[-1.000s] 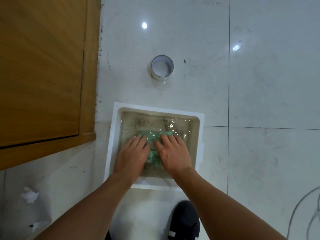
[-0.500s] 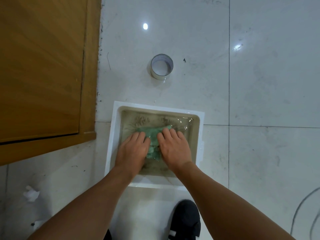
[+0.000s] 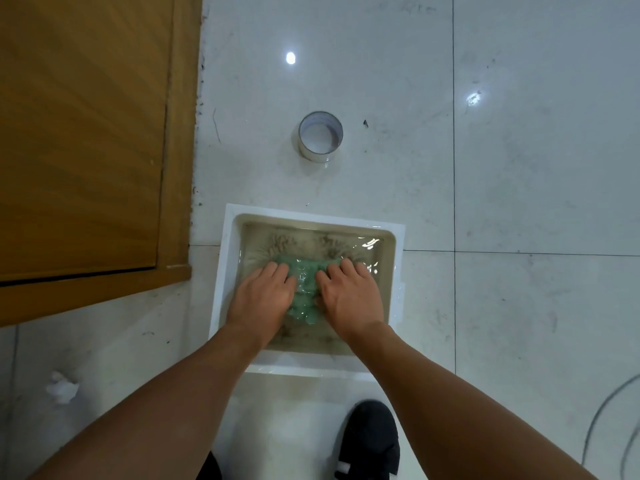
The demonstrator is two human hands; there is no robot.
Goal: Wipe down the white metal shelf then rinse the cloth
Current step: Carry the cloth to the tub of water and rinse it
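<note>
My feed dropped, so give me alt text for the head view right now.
Both hands, left hand and right hand, press a green cloth under murky water in a white basin on the tiled floor. A roll of tape lies beyond it, a wooden door to the left.

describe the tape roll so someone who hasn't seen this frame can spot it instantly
Start at the white square plastic basin of murky water on the pale tiled floor, where both hands press a green cloth. Look past the basin's far rim: the silvery-white roll of tape lies there alone. It is the only round, hollow ring around; the crumpled white tissue lies near the left forearm.
</note>
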